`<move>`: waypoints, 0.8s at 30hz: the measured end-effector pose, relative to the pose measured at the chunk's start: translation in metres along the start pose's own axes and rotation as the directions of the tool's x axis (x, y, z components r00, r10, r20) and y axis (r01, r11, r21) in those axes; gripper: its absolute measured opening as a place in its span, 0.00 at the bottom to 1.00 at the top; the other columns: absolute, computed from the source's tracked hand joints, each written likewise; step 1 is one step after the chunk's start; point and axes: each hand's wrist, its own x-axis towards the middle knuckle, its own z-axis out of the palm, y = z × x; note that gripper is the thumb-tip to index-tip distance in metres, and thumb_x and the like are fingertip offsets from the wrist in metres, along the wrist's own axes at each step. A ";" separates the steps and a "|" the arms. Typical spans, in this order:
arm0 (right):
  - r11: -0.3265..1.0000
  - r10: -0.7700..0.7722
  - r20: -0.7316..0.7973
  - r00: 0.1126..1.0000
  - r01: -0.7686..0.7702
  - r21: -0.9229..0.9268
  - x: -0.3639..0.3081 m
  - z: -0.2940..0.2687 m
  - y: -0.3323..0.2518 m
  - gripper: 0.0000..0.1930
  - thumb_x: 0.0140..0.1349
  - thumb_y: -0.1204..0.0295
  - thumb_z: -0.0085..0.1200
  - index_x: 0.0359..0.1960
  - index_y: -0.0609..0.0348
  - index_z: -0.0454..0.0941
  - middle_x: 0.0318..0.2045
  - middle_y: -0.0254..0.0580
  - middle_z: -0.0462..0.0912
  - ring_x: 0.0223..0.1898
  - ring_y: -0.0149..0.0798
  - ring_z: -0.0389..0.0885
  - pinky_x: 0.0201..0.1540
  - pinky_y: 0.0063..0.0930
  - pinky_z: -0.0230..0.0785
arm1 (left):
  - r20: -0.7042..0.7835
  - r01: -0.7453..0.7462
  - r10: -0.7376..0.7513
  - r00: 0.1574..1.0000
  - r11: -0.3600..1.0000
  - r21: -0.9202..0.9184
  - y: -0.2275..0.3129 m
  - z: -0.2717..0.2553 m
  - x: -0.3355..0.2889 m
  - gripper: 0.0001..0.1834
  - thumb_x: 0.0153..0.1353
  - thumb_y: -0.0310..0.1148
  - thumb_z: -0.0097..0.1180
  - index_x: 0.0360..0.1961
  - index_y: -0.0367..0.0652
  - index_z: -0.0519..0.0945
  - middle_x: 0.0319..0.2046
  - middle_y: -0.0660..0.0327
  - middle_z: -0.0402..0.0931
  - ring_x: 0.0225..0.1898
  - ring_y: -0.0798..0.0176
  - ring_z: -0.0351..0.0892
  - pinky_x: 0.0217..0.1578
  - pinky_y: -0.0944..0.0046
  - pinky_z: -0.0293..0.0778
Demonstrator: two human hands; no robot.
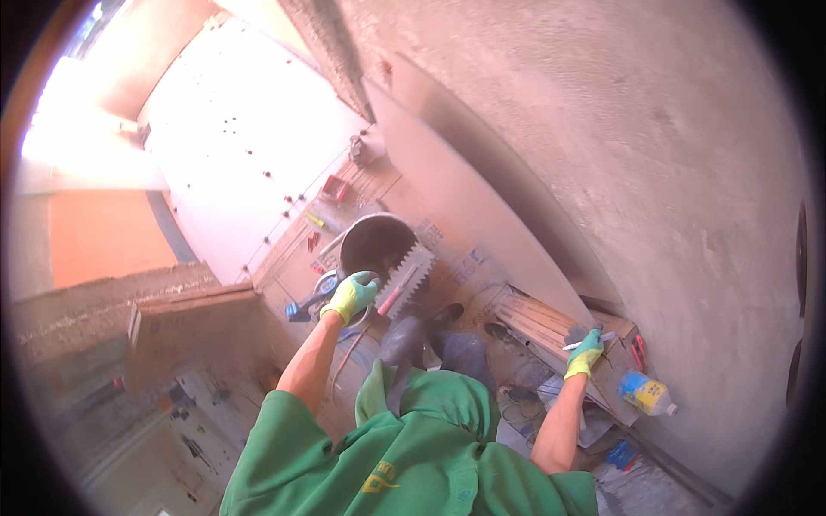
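I see the left hand (351,295), in a yellow-green glove, closed around a grip just beside the black bucket (379,243). I cannot tell if it is the bucket's handle or the handle of the notched trowel (414,276), which lies against the bucket with its teeth upward. The right hand (586,351), also gloved, holds a thin white marker (590,340) pinched between the fingers, over the wooden boards (551,322) by the wall. A yellow bottle (645,393) lies near on the right. A large grey tile (465,198) leans on the rough wall (654,155).

To do this step well, I think the marker tip must rest flat and steady on the board, and the left hand should keep its grip firm, so nothing tips.
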 end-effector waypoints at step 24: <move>0.828 0.037 0.193 0.980 -0.139 0.544 -0.032 -0.022 0.126 0.19 0.65 0.57 0.42 0.50 0.55 0.75 0.31 0.44 0.81 0.27 0.44 0.82 0.25 0.33 0.73 | -0.110 -0.096 0.074 0.991 0.973 -0.208 0.141 -0.005 0.107 0.28 0.63 0.53 0.50 0.45 0.34 0.75 0.30 0.54 0.81 0.30 0.58 0.82 0.31 0.60 0.79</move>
